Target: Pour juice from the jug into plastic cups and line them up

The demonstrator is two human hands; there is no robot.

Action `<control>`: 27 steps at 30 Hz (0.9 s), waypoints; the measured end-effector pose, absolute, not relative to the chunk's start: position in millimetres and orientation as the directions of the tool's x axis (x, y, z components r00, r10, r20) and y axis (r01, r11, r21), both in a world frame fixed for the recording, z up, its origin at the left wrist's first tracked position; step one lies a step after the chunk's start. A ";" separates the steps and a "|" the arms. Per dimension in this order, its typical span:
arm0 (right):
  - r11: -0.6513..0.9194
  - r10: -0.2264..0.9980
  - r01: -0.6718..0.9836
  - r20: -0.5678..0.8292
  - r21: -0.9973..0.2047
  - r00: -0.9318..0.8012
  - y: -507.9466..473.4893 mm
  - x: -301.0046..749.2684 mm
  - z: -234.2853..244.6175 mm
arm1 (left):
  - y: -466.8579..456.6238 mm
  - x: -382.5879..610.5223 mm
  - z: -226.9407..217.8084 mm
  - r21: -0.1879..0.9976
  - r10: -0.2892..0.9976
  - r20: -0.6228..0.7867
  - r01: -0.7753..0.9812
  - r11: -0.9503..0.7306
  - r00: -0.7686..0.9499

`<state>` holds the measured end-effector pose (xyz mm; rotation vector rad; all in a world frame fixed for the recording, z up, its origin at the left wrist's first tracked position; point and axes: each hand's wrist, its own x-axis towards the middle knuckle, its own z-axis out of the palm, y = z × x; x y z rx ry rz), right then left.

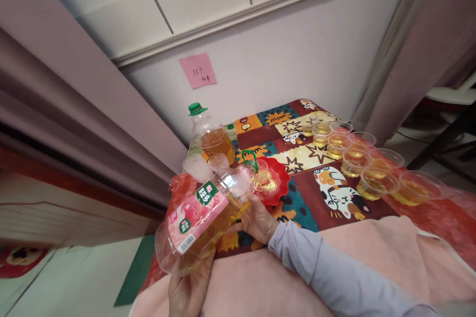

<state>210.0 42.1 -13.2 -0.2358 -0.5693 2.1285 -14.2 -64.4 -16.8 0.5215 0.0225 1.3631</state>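
Left grip (pixel 189 290): clenched from below around the base of the bottle (pixel 197 223), fingers on the clear plastic.
Right grip (pixel 260 218): clasping the same bottle at its shoulder; a grey sleeve trails off to the right.
Bottle position: held off the table (pixel 327 198) at its near-left corner, partly full of amber liquid, pink label up.
Long axis: slanted, with the base low and near-left and the neck high and far-right.
Neck end: at the left rim of the red dish (pixel 278 185), where what looks like a small cup (pixel 262 174) stands; the right grip is the nearer hand.
Farther out: second bottle (pixel 210 138), green-capped, behind; stack of empty cups (pixel 199 167) beside it; filled cups (pixel 351 158) in a row well to the right.
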 end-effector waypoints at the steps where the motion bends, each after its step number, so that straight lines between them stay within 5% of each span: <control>1: -0.496 0.810 -0.723 0.044 -0.480 -0.585 42.1 210.1 -13.3 | -64.3 -14.6 -17.2 0.370 0.931 0.283 -0.922 0.116 0.231; 27: -0.500 0.804 -0.726 0.059 -0.473 -0.592 42.9 209.7 -14.5 | -66.6 -23.7 -23.4 0.441 0.931 0.251 -0.887 0.133 0.265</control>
